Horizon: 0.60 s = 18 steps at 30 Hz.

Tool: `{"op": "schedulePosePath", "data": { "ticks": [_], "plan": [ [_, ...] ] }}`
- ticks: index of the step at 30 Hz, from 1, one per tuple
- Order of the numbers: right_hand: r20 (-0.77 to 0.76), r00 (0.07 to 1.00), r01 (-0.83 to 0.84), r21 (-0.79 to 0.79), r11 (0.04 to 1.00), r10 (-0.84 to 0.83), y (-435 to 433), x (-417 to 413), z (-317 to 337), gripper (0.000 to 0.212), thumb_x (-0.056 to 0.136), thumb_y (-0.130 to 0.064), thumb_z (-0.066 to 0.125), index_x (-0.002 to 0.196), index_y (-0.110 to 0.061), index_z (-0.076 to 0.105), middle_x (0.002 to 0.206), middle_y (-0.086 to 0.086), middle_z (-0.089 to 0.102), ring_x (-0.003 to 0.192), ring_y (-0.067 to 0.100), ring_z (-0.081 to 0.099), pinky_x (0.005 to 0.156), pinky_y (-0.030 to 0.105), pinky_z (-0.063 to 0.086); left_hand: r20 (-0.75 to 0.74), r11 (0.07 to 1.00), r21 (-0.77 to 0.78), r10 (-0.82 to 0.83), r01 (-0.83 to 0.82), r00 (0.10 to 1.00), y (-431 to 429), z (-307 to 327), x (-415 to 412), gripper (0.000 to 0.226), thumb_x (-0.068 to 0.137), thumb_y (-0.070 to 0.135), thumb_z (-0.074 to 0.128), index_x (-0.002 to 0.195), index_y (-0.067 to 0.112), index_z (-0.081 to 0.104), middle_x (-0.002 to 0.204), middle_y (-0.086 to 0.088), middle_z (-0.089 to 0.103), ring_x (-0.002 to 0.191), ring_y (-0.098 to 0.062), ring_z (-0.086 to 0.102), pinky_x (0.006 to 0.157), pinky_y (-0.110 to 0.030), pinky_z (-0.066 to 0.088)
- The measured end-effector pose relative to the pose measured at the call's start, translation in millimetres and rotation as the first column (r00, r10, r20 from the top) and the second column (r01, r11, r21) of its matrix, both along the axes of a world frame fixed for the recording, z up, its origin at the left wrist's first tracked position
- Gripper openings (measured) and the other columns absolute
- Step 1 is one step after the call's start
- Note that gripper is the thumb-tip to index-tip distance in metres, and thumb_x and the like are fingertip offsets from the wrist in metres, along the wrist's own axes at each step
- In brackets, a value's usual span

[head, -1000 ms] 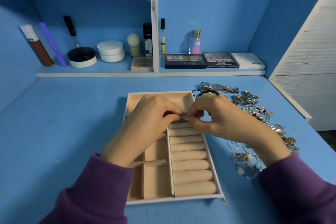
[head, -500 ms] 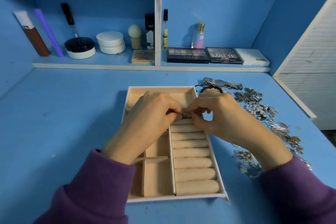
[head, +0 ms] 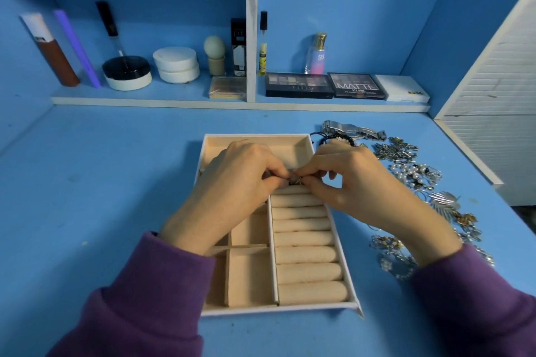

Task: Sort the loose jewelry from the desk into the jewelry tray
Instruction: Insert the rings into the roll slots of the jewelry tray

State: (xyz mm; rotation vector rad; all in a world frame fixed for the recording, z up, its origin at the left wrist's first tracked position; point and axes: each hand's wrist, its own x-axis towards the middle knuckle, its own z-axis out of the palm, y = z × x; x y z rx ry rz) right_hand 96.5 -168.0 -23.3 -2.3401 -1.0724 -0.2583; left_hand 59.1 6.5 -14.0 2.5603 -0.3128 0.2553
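Observation:
A beige jewelry tray (head: pixel 352 305) with a white rim lies in the middle of the blue desk. Its right side holds a column of padded ring rolls (head: pixel 307 255); its left side has open compartments. My left hand (head: pixel 235 191) and my right hand (head: pixel 353 188) meet above the top ring roll, both pinching a small metal jewelry piece (head: pixel 295 182) between fingertips. Most of the piece is hidden by my fingers. Loose jewelry (head: pixel 414 174) lies in a strip on the desk right of the tray.
A silver watch (head: pixel 352 129) and a black bead bracelet (head: pixel 333 137) lie behind the tray's right corner. Makeup palettes (head: pixel 298 85), bottles and jars stand on the low shelf at the back. A white slatted panel (head: pixel 493 124) borders the desk on the right.
Both hands stay pinched on the small piece at the top ring roll, shifting only slightly. The view has tilted down a little.

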Motion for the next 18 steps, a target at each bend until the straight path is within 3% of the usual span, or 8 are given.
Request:
{"op": "schedulePosePath", "data": {
  "ticks": [3,7,11,15,18],
  "plan": [
    [-0.053,0.998,0.019,0.045,0.999,-0.017,-1.6,-1.8,1.9,0.020,0.080,-0.016,0.056,0.092,-0.015,0.072,0.070,-0.005,0.058,0.069,0.008,0.046,0.066,0.010,0.037,-0.032,1.000,-0.010,0.002,-0.002,0.999,0.6,0.2,-0.7,0.012,0.080,0.023,0.067,0.088,0.027,0.074,0.079,0.013,0.061,0.079,-0.004,0.054,0.074,-0.023,0.045],
    [-0.108,0.988,0.130,0.212,0.969,-0.109,-14.7,-4.3,10.1,0.019,0.085,-0.011,0.057,0.097,-0.017,0.070,0.078,-0.012,0.062,0.073,0.010,0.055,0.068,0.017,0.044,-0.070,1.000,-0.027,0.000,-0.002,0.998,3.6,0.7,-4.2,0.020,0.081,0.027,0.065,0.101,0.030,0.070,0.083,0.017,0.060,0.077,0.005,0.051,0.069,-0.009,0.037],
    [-0.190,0.958,0.265,0.304,0.915,-0.214,-45.2,-6.6,16.6,0.018,0.087,-0.009,0.059,0.094,-0.021,0.071,0.087,0.000,0.070,0.078,0.020,0.061,0.072,0.031,0.047,-0.035,0.992,-0.125,0.025,-0.029,0.999,-5.3,7.6,-8.4,0.027,0.081,0.029,0.065,0.108,0.033,0.066,0.089,0.016,0.065,0.080,0.002,0.055,0.074,-0.014,0.043],
    [-0.213,0.925,0.366,0.289,0.884,-0.314,-73.7,-9.0,14.9,0.017,0.086,-0.012,0.061,0.091,-0.024,0.072,0.089,-0.002,0.071,0.078,0.016,0.061,0.070,0.031,0.047,-0.015,0.995,-0.093,-0.039,0.038,0.999,-32.8,20.5,-10.2,0.020,0.083,0.030,0.063,0.102,0.033,0.068,0.088,0.017,0.065,0.080,-0.002,0.054,0.073,-0.019,0.041],
    [-0.215,0.915,0.390,0.261,0.883,-0.340,-81.4,-8.5,9.9,0.016,0.085,-0.013,0.061,0.088,-0.024,0.071,0.084,-0.002,0.070,0.073,0.012,0.058,0.065,0.024,0.046,-0.019,0.992,0.012,-0.127,0.127,0.992,-58.3,16.2,-3.2,0.020,0.086,0.028,0.060,0.104,0.029,0.068,0.085,0.015,0.060,0.083,-0.006,0.046,0.080,-0.026,0.043]
  ]
}}
